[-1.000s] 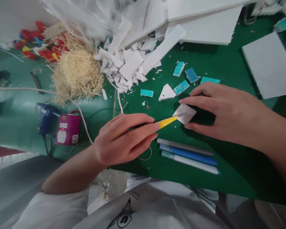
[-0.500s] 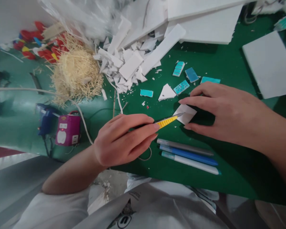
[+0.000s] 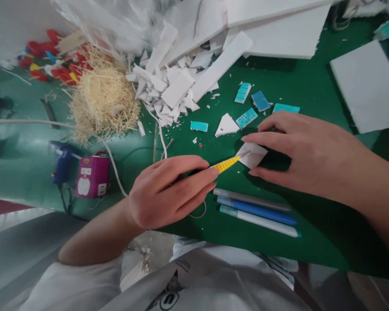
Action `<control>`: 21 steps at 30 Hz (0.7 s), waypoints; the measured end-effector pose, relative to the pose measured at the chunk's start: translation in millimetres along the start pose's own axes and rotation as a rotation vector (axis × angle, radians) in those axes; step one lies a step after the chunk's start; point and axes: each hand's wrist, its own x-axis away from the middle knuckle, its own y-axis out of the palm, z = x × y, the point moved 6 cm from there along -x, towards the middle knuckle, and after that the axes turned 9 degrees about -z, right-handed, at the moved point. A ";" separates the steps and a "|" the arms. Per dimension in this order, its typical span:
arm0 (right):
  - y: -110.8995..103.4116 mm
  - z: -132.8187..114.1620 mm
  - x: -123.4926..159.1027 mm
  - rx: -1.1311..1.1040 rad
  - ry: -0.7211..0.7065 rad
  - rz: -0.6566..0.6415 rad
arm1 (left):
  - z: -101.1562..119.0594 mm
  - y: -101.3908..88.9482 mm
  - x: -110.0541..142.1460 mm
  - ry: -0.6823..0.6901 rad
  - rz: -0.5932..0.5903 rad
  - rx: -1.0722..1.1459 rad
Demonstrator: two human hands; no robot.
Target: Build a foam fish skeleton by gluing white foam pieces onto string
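Left hand, fingers closed around a yellow knife, its tip at a white piece on a green table. Right hand's thumb and forefinger grip that piece's edges. Three pens lie close by, on the wearer's side; small blue pieces crowd the far side, one partly behind the right hand. Beyond are white scraps; to the left, straw and a purple box; far right, a white board.
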 end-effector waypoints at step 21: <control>3.1 2.2 -1.5 -0.036 0.068 -0.068 | 11.0 -1.3 0.9 0.067 -0.090 -0.095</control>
